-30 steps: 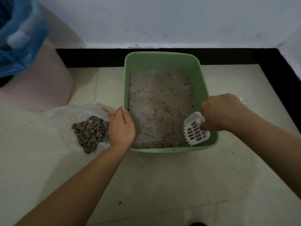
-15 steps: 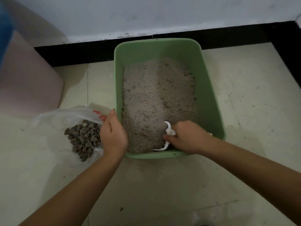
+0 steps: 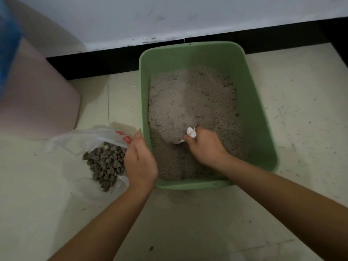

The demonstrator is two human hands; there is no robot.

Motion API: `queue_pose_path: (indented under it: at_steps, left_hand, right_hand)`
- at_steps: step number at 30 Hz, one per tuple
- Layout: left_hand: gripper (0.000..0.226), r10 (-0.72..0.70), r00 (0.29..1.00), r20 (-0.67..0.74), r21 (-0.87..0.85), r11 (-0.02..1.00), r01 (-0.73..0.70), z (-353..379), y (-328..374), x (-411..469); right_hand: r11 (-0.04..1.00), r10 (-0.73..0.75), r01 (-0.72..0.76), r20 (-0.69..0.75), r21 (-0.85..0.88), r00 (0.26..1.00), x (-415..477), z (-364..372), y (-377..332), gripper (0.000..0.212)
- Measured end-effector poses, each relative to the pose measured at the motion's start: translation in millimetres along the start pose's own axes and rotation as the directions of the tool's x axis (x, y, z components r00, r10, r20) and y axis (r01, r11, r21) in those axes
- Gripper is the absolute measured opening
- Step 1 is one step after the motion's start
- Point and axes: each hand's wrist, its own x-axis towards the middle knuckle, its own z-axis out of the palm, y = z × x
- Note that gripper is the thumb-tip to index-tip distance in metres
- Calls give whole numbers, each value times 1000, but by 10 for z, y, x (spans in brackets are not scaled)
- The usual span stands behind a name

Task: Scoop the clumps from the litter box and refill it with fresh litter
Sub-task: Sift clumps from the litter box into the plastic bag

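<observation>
Down on the pale tiled floor (image 3: 188, 223), our right hand (image 3: 205, 147) grips the white plastic scoop (image 3: 191, 132) by its handle, with the head mostly sunk in the grey granular litter (image 3: 178, 102) inside the green rectangular plastic litter box (image 3: 259, 129). Our left hand (image 3: 140, 162) holds the edge of the clear plastic bag (image 3: 84, 136), just beside the box's left wall (dark grey clumps (image 3: 105, 162) are piled in it).

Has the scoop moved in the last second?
Yes. Against the litter box, the scoop went from above its near right rim leftward, down into the litter.
</observation>
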Motion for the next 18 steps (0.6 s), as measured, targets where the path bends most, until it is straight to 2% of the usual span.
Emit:
queue_pose_path:
  at_steps: [5, 9, 13, 18]
  left_hand:
    - [82, 38, 999, 13, 2, 999, -38, -2, -26, 4]
    - [80, 72, 997, 5, 10, 997, -72, 9, -53, 30]
    - [80, 47, 999, 5, -44, 998, -47, 11, -25, 10]
    - [81, 26, 1000, 16, -63, 998, -25, 11, -30, 20]
  right_hand:
    - [997, -66, 65, 27, 46, 997, 46, -76, 117, 32]
    - [981, -180, 183, -48, 70, 983, -75, -245, 278, 31]
    - [961, -273, 275, -75, 17, 959, -151, -347, 354, 28]
    - [946, -320, 322, -42, 45, 946, -265, -342, 442, 24]
